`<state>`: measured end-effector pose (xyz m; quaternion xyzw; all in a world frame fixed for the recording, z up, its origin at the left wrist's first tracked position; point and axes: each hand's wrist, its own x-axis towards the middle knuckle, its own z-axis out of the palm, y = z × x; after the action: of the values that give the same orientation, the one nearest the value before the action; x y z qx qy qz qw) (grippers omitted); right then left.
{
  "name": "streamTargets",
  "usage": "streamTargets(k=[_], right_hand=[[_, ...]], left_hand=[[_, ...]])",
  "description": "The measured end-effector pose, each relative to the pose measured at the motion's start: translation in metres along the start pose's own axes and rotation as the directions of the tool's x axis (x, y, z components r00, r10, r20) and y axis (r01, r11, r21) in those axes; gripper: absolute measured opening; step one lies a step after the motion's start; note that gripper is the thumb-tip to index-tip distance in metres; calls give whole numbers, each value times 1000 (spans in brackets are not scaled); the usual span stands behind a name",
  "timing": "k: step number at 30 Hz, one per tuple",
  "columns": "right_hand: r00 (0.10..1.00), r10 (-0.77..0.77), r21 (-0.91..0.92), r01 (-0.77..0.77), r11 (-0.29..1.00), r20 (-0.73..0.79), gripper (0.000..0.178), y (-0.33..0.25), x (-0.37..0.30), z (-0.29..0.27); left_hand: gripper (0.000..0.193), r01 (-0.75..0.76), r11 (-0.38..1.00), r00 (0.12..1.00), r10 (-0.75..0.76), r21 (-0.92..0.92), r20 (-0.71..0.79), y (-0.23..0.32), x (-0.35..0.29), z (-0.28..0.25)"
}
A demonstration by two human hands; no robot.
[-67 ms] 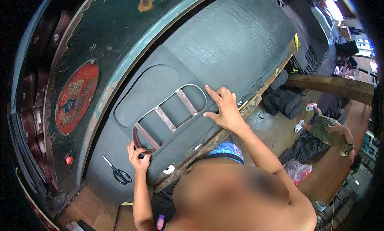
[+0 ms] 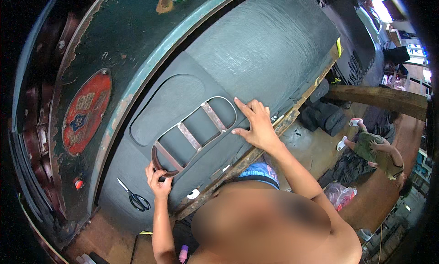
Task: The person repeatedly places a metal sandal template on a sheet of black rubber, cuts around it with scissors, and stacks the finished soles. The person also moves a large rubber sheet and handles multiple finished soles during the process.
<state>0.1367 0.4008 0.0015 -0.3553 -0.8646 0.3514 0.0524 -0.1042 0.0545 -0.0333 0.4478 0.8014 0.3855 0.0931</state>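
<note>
One metal frame (image 2: 189,136) with three crossbars (image 2: 213,117) lies on dark grey sheeting (image 2: 256,44) at the centre of the picture. The left hand (image 2: 158,180) grips its lower-left end between thumb and fingers; the right hand (image 2: 259,126), thumb and forefinger spread wide, rests at its right end. One rounded outline (image 2: 183,75) marks the sheeting to the upper left. Lower left: one pair of scissors (image 2: 138,202). Far left: one red oval plate (image 2: 87,112); right: one seated person (image 2: 377,149).
</note>
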Motion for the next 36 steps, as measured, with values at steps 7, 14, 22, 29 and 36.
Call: streamTargets(k=[7, 14, 22, 29, 36], right_hand=[[998, 38, 32, -37, 999, -52, 93, -5, 0, 3], [998, 53, 19, -52, 998, -40, 88, -8, 2, 1], [997, 36, 9, -36, 999, -68, 89, -8, 2, 1], [994, -63, -99, 54, 994, -89, 95, -8, 0, 10], [995, -74, -166, 62, 984, -68, 89, -3, 4, 14]], left_hand=[[35, -26, 999, 1000, 26, 31, 1, 4, 0, 0], [33, 25, 999, 1000, -25, 34, 9, 8, 1, 0], [58, 24, 995, 1000, -26, 98, 16, 18, -1, 2], [73, 629, 753, 772, -577, 193, -267, 78, -17, 19], [62, 773, 635, 590, -726, -16, -353, 93, -14, 27]])
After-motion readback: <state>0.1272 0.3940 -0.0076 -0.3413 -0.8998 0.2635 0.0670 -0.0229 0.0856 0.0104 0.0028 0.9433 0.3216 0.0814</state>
